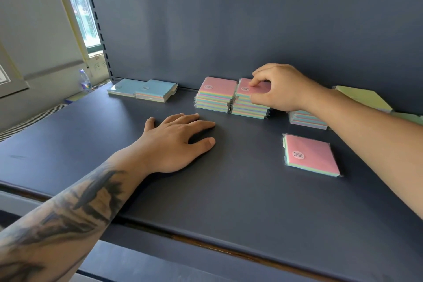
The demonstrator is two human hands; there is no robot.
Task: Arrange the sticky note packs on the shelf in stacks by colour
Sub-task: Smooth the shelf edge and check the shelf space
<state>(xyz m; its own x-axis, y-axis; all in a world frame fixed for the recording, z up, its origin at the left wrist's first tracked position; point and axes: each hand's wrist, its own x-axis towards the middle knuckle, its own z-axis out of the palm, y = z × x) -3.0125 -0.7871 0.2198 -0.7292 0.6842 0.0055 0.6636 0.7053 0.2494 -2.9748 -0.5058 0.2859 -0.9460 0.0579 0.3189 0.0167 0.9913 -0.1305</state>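
Mid-placement: right hand [278, 89] has its grip pinched on the top pink pack [250, 88], seating it on the right pink stack [249, 107] at the back of the shelf [229, 190]. Left hand [176, 142] lies flat on the shelf, fingers spread, holding nothing. Next, probably: square the pack, let go, fetch the loose pink pack [311, 155] near the front. Left pink stack [215, 96] touches the right one, so nudge risk. Blue packs [143, 89] far left; green packs [364, 98] and another pile [306, 119] partly hidden behind the right forearm.
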